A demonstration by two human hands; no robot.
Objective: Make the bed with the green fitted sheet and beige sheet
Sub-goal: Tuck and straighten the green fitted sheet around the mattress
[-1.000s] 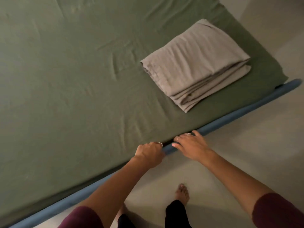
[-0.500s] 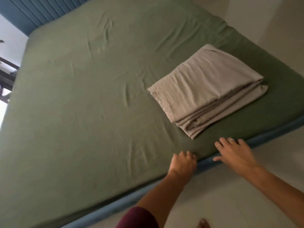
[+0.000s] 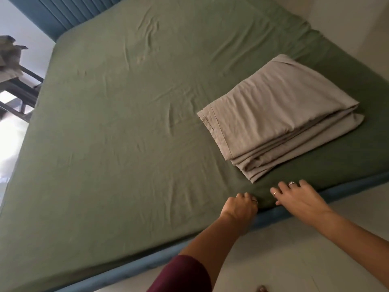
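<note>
The green fitted sheet (image 3: 126,133) is seen stretched over the whole mattress, with light creases across its middle. The beige sheet (image 3: 280,116) is found folded in a stack on top of it, near the edge closest to the person. The left hand (image 3: 240,209) is held at that edge, knuckles up, fingers curled onto the green cloth; whether the cloth is actually pinched cannot be told. The right hand (image 3: 303,199) is laid on the same edge just beside it, fingers spread and relaxed, rings visible. A blue bed frame (image 3: 347,186) is noted below the mattress edge, and a blue headboard (image 3: 63,15) at the far end.
</note>
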